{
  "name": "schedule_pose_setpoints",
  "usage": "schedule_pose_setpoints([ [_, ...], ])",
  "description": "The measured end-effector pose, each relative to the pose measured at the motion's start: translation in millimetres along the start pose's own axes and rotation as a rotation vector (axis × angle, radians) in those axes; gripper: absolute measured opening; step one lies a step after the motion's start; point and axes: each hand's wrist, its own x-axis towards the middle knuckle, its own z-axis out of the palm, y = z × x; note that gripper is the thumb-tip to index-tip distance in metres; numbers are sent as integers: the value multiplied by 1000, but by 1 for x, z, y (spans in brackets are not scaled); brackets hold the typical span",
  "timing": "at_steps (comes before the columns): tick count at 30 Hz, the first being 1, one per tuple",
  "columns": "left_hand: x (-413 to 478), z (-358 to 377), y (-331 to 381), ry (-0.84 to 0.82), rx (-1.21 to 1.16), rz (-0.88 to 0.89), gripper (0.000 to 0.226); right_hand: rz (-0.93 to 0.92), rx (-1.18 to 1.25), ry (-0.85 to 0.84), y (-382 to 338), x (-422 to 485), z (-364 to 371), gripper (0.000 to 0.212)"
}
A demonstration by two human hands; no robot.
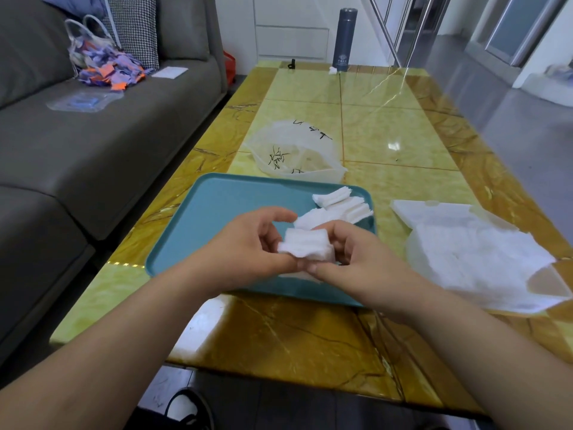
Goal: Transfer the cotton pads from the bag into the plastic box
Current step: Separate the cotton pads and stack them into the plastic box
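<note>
Pinching soft square cotton pads point(307, 247) w/ both hands' grip.

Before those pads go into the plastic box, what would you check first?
1. Grip: the left hand and right hand both pinch the stack of cotton pads. Ok.
2. Box open: the plastic box has no lid on it. Ok.
3. Path: the box stands just beyond the far edge of the tray, with nothing between it and the hands. Ok.
4. Room inside the box: cannot tell, the contents look pale and blurred.
5. Nothing left behind: loose pads lie on the tray, and the bag looks far from empty. Not ok.
</note>
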Motion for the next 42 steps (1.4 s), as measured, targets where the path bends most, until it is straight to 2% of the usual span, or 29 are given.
schedule_pose_setpoints([
  [2, -2, 4, -3, -88, 55, 6, 29, 8, -68, -31, 3, -5, -2, 32],
  [4, -2, 8, -5, -94, 56, 9, 22, 3, -148, -13, 4, -9, -6, 30],
  [10, 2, 19, -4, -39, 138, -46, 30, 32, -244, 186, 10, -12, -10, 23],
  [14, 4, 25, -5, -50, 135, -66, 39, 48, -275, 154, 13, -10, -6, 23],
  [18, 3, 32, -5, -47, 150, -43, 30, 44, -312, 141, 16, -10, 1, 21],
  [21, 4, 28, -5, -30, 212, -15, 24, 45, -297, 150, 16, -9, 0, 18],
  [26, 2, 28, 0, 44, 213, 9, 16, 18, -294, 206, 11, -14, -13, 32],
  [30, 1, 36, 13, 74, 183, 45, 16, 93, -327, 223, 8, -25, -32, 19],
  [31, 0, 38, 16, 72, 175, 55, 17, 110, -310, 205, 6, -29, -34, 22],
  [33, 0, 46, 28, 51, 134, 81, 18, 107, -211, 180, 1, -40, -38, 49],
  [35, 2, 56, 41, 17, 51, 104, 18, 52, -153, 193, -4, -51, -44, 58],
  [39, 7, 77, 68, -95, -91, 131, 17, -38, -150, 333, -1, -69, -71, 42],
  [42, 16, 91, 89, -129, -51, 170, 15, -10, -85, 440, 3, -83, -100, 39],
])
